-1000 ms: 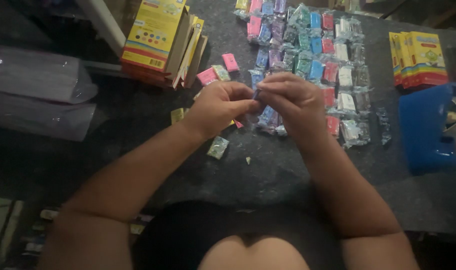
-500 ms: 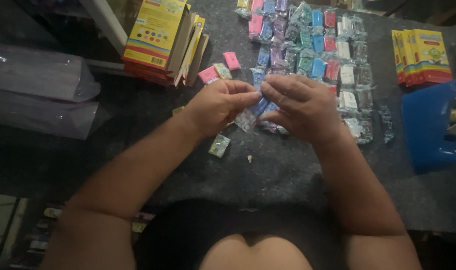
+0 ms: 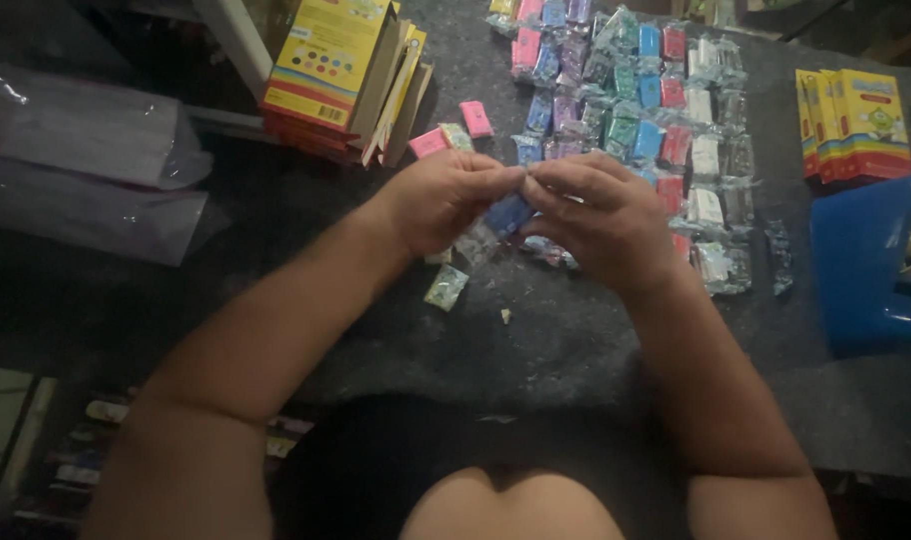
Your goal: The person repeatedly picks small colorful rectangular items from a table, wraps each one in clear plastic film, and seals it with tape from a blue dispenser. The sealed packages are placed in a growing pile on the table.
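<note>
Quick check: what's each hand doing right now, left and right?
Left hand: closed, pinching one end of the blue packet.
Right hand: closed, pinching the other end of the blue packet.

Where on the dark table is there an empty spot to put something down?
Bare tabletop lies on the near side of the two hands, left hand and right hand, with only a green wrapped piece on it. Another strip runs between the blue tray and the wrapped pieces. Those rows and the yellow boxes are crowded.
</note>
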